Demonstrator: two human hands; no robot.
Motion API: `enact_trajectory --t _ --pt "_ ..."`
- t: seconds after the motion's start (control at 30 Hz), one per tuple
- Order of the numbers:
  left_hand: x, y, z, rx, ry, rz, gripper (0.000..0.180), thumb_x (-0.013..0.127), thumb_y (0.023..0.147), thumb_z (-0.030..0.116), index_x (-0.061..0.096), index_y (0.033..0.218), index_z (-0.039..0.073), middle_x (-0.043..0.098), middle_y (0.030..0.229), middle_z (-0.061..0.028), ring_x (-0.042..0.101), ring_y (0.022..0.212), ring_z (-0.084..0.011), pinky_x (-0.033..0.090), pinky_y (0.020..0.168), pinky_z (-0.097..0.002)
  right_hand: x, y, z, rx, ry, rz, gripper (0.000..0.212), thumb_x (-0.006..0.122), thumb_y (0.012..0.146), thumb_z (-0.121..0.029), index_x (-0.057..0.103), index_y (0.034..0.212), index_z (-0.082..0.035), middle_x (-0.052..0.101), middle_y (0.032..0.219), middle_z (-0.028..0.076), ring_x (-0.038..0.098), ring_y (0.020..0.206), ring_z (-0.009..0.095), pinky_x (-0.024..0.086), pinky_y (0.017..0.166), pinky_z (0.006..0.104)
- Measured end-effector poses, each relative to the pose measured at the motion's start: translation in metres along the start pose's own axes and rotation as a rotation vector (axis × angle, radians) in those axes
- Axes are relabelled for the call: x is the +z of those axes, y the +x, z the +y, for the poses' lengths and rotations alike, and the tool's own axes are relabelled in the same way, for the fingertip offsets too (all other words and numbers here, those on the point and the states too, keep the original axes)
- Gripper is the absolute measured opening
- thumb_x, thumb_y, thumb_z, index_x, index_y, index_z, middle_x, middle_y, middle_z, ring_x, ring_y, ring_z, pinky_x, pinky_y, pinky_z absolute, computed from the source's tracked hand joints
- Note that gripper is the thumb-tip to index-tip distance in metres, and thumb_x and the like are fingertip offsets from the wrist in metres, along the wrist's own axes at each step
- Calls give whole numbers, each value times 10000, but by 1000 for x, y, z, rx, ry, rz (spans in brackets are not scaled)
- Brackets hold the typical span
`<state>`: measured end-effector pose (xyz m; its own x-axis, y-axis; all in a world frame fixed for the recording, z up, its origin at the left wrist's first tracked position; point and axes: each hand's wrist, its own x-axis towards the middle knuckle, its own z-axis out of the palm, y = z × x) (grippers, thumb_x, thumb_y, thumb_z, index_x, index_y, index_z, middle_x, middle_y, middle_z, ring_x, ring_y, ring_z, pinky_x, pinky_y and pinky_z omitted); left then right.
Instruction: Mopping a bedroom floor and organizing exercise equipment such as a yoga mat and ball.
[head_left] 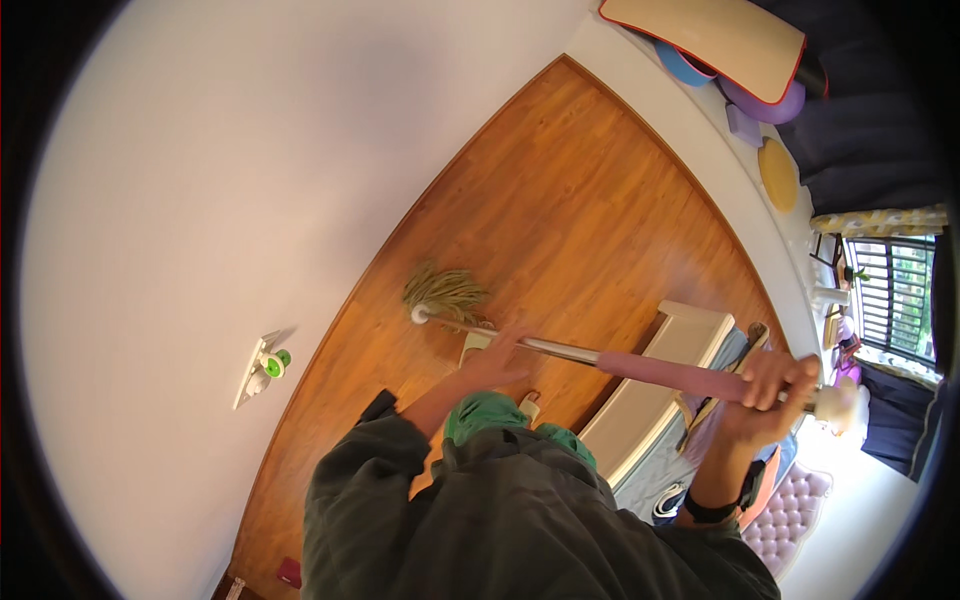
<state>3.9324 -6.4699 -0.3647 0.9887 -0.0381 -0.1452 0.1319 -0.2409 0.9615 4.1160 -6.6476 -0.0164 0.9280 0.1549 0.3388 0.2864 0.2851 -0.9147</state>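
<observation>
A person holds a mop (pixel 560 345) with both hands, seen from above. The left hand (pixel 500 362) is wrapped around the bare metal part of the pole, just below the centre of the frame, fingers closed over it. The right hand (pixel 770 392) is clamped on the pink grip near the pole's top end, at the right of the frame, with a dark band on its wrist. The pole runs almost level across the middle of the picture, from the white cap at the right to the mop head (pixel 445 292), a bundle of greenish-tan strands lying on the wooden floor (pixel 560 190) left of centre. A white wall (pixel 200 200) fills the left half, with a wall socket (pixel 262 366) that holds a green-and-white plug. A cream bed frame (pixel 660 380) stands beneath the pole, to the right of centre. At the lower right is a purple tufted stool (pixel 795 515). A tan board with a red edge (pixel 715 40) leans at the top right.
</observation>
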Motion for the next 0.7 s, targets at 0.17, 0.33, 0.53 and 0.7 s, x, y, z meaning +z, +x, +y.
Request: enact_trajectory --t 0.17,0.33,0.53,0.7 --pt "-23 -214 -69 -512 382 -175 818 687 817 430 339 1457 57 386 1460 -256 379 1334 -439 338 1102 -481 -10 -29 14 68 130 -179 205 500 1011 -280 465 900 -111 393 509 -9 387 413 108 425 532 303" --pt "-32 -426 -23 -904 507 8 558 661 837 335 538 1310 65 561 1304 -212 501 1235 -389 403 1042 -458 -48 -70 -3 35 200 -222 236 537 996 -257 433 862 -93 410 516 12 408 425 131 445 547 324" --pt "-53 -534 103 -1246 586 -502 609 685 813 455 566 1320 138 585 1295 -177 526 1223 -346 412 1035 -462 -118 -116 -25 148 331 -315 266 639 942 -277 492 865 -69 446 550 12 456 489 144 462 611 357" --pt "-112 -422 183 -1025 1048 -437 627 659 810 516 542 1319 169 603 1194 -153 570 1125 -344 452 945 -491 -141 -133 -59 196 346 -461 404 771 811 -368 501 918 -88 476 634 10 500 598 155 460 672 347"
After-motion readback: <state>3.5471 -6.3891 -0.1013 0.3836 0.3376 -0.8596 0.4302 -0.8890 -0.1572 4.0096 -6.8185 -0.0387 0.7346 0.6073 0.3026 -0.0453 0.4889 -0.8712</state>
